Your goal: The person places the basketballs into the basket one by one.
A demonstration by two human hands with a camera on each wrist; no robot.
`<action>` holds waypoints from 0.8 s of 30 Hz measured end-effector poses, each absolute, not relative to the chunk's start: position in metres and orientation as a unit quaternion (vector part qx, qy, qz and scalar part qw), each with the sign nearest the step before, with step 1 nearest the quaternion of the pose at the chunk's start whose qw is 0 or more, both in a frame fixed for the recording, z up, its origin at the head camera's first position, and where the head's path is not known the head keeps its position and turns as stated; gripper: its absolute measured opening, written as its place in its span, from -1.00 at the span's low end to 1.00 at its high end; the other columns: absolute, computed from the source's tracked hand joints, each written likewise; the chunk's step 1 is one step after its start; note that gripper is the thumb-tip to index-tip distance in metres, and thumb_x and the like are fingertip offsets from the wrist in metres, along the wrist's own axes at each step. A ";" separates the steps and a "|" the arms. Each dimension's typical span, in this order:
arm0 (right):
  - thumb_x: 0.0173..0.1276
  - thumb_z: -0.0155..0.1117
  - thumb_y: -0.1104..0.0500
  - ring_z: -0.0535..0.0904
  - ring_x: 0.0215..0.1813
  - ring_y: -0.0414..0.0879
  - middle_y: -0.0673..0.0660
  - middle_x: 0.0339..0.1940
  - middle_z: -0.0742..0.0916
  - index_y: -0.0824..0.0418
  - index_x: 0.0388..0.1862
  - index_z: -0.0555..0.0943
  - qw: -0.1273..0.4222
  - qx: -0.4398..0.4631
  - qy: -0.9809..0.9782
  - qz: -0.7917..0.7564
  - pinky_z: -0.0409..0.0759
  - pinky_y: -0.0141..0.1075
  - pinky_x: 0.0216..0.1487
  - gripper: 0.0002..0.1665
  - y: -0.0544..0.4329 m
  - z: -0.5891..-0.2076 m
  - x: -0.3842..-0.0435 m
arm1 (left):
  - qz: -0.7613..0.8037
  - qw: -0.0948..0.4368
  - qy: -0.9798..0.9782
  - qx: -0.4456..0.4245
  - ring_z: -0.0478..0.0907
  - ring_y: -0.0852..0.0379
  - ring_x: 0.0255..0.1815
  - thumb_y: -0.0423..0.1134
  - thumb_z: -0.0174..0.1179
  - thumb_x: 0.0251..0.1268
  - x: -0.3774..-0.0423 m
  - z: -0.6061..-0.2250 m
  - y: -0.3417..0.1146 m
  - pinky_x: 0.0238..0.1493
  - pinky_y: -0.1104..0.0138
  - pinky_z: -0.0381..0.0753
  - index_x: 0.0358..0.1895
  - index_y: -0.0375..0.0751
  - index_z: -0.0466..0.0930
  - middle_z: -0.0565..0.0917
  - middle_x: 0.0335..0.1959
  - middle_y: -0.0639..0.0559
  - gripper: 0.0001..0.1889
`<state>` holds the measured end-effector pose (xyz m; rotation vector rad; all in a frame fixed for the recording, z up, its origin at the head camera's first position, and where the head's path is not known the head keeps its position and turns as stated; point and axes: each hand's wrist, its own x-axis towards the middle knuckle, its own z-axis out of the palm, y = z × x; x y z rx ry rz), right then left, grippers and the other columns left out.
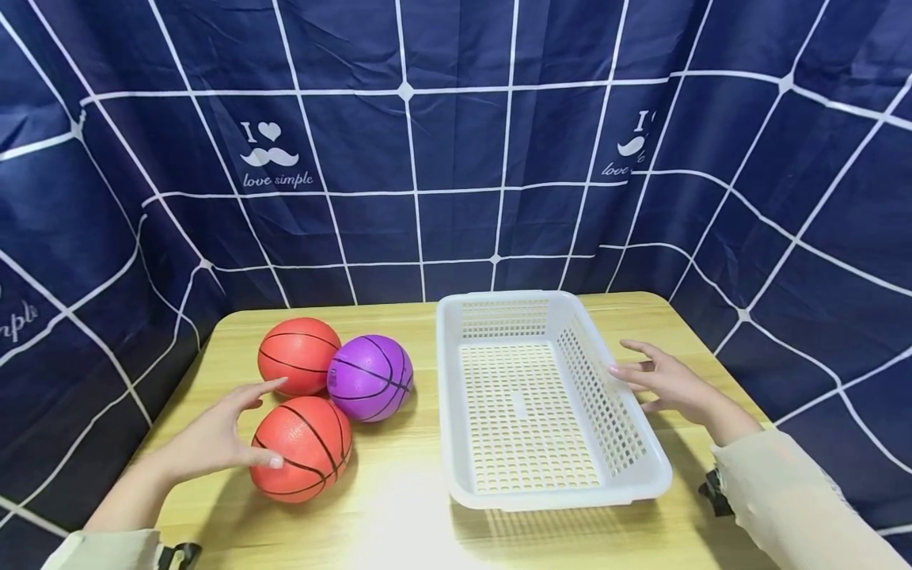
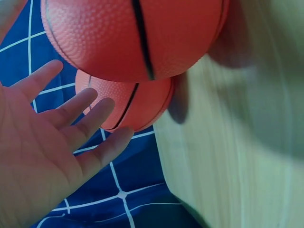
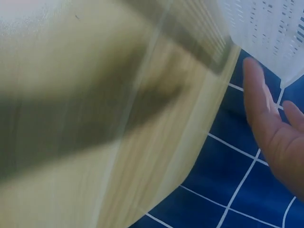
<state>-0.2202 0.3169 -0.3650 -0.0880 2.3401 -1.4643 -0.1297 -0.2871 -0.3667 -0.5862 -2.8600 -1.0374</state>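
Two red basketballs sit on the left of the table, the front one (image 1: 302, 449) nearer me and the back one (image 1: 298, 356) behind it. Beside them lies a purple basketball (image 1: 370, 378). My left hand (image 1: 217, 435) is spread at the left side of the front red ball, fingers extended and thumb overlapping it in the head view. The left wrist view shows the palm facing the red balls with fingers apart. My right hand (image 1: 670, 385) is at the right side of a white plastic basket (image 1: 450, 419), fingers extended and fingertips right at its rim. The basket holds nothing.
The light wooden table (image 1: 399, 475) has rounded far corners. A dark blue curtain (image 1: 456, 158) with white grid lines surrounds its back and sides. The basket stands right of the balls, with a strip of table between them.
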 end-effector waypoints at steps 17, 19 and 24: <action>0.43 0.15 0.11 0.60 0.00 -0.03 0.26 0.00 0.64 0.44 0.45 0.03 0.201 -0.052 0.795 -0.570 0.58 -0.12 -0.11 -0.20 0.322 -0.370 -0.218 | -0.371 -0.012 -0.905 -0.208 0.42 -0.16 0.02 -0.09 0.60 -0.34 -0.129 -0.383 -0.287 -0.13 0.00 0.49 0.32 -0.31 0.29 0.47 0.08 -0.22 0.01; 0.44 0.14 0.13 0.61 -0.03 -0.08 0.20 -0.04 0.68 0.46 0.43 0.05 0.201 -0.052 0.791 -0.575 0.59 -0.17 -0.15 -0.22 0.321 -0.371 -0.218 | -0.378 -0.019 -0.903 -0.203 0.41 -0.16 0.02 -0.11 0.60 -0.33 -0.128 -0.384 -0.287 -0.13 0.03 0.49 0.32 -0.31 0.28 0.48 0.07 -0.19 0.01; 0.46 0.11 0.17 0.63 -0.09 -0.12 0.09 -0.11 0.71 0.50 0.42 0.03 0.206 -0.058 0.779 -0.590 0.61 -0.24 -0.22 -0.25 0.322 -0.371 -0.219 | -0.390 -0.030 -0.899 -0.197 0.41 -0.16 0.03 -0.15 0.58 -0.30 -0.127 -0.386 -0.287 -0.15 0.08 0.51 0.33 -0.29 0.26 0.51 0.04 -0.14 -0.01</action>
